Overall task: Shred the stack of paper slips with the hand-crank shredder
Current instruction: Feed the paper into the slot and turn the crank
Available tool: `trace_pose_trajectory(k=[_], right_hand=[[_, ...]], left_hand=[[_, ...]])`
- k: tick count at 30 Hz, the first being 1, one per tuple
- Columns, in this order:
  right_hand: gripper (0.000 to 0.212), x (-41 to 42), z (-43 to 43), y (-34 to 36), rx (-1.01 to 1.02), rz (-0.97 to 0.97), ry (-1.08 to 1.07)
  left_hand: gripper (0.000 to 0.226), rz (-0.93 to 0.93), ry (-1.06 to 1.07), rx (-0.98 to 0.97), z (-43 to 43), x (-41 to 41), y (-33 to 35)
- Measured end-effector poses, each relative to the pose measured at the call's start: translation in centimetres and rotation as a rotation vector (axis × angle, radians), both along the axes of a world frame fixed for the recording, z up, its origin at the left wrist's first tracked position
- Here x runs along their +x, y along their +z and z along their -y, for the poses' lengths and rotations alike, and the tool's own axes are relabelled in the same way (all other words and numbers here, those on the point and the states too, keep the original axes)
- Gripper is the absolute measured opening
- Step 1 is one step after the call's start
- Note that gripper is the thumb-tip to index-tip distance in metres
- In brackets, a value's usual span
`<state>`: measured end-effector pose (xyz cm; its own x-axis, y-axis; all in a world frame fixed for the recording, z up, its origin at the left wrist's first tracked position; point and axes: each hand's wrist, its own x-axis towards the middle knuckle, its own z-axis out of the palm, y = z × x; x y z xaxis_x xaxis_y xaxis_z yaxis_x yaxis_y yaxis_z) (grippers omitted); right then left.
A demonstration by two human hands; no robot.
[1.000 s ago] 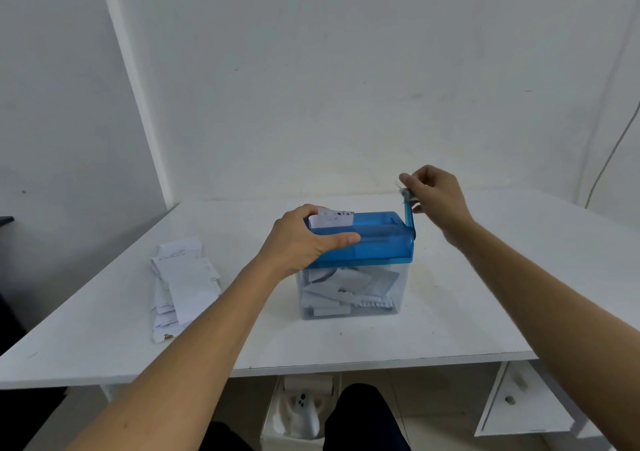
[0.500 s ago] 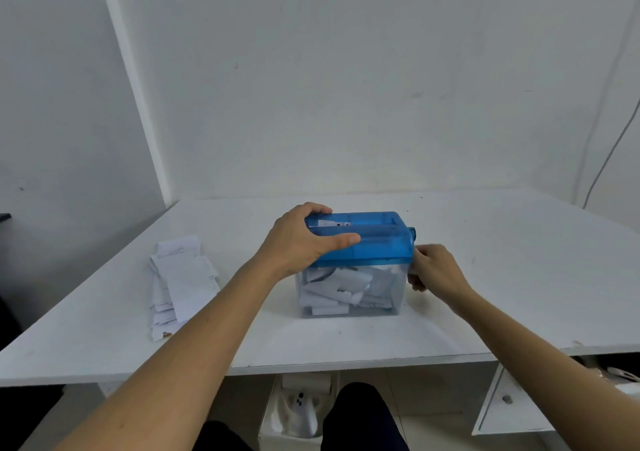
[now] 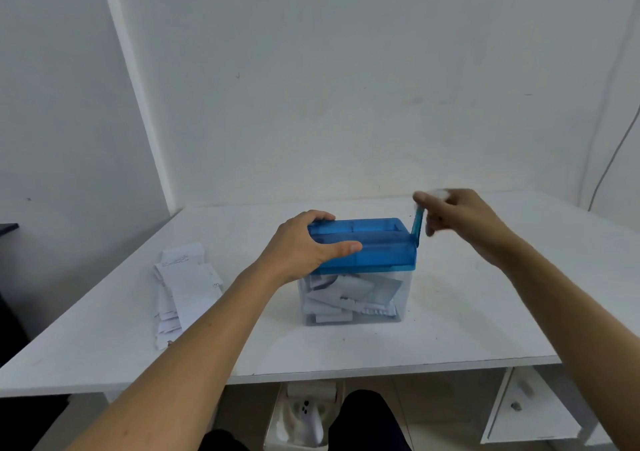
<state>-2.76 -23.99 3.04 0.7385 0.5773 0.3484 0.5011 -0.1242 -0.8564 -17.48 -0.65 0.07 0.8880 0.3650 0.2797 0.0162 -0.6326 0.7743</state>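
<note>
On shredder, left hand; crank, right hand.

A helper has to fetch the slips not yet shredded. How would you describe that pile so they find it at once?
On the white table, look left of the blue-topped shredder. The pile of paper slips lies flat on the tabletop near the left edge. Its slips are whole and fanned out in the open, unlike the cut pieces inside the shredder's clear bin.
</note>
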Motion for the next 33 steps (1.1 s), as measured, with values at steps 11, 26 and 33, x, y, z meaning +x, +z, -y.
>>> trace_pose_trajectory(k=[11,26,33], right_hand=[[0.016,3.4,-5.6,-8.4,-0.085,-0.5,-0.074],[0.026,2.1,-6.2,-0.5,-0.202,-0.101,-0.101],[0.021,0.0,-8.3,1.1,-0.503,0.249,-0.058]], left_hand=[[0.076,0.008,0.023,0.01,0.3,-0.3,-0.2],[0.073,0.036,0.053,-0.014,0.9,0.0,-0.3],[0.072,-0.028,-0.013,-0.236,1.0,1.0,0.4]])
